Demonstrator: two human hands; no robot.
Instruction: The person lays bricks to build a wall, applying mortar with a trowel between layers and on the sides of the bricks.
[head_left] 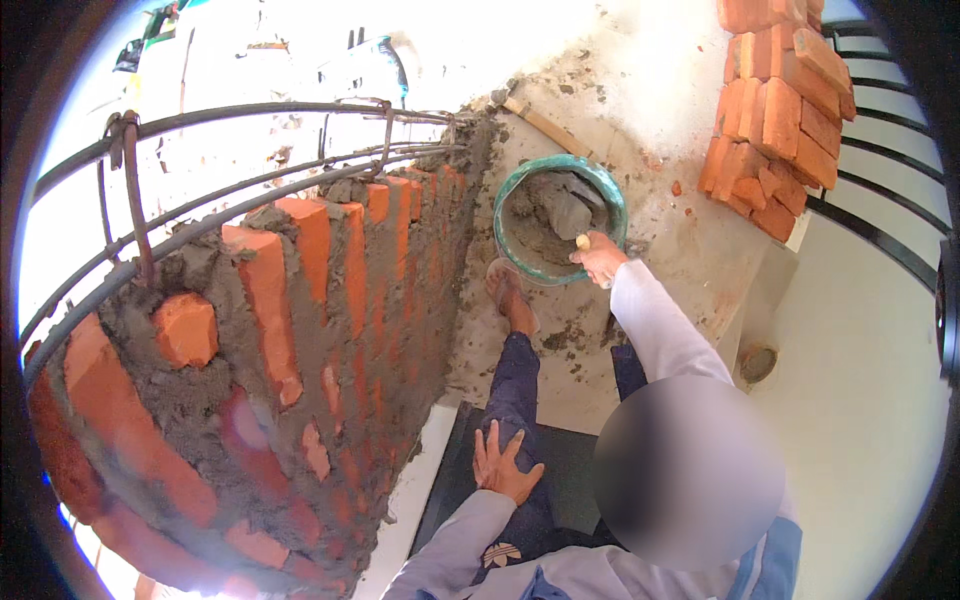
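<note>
My right hand [600,258] grips the pale handle of a trowel [570,211], whose blade is in grey mortar [535,228] inside a green bucket [513,181]. My left hand [505,462] rests on my left leg in dark trousers, fingers spread and holding nothing. Just to the left stands a red brick wall [266,318] with rough grey mortar smeared over its joints and along its top. My bare foot shows beside the bucket's lower left.
Metal bars [210,201] run along the wall's top. A long wooden-handled tool [548,124] lies behind the bucket. Loose bricks [778,120] are stacked at back right, beside a black railing [880,196]. A dark mat or step [450,485] lies beneath me.
</note>
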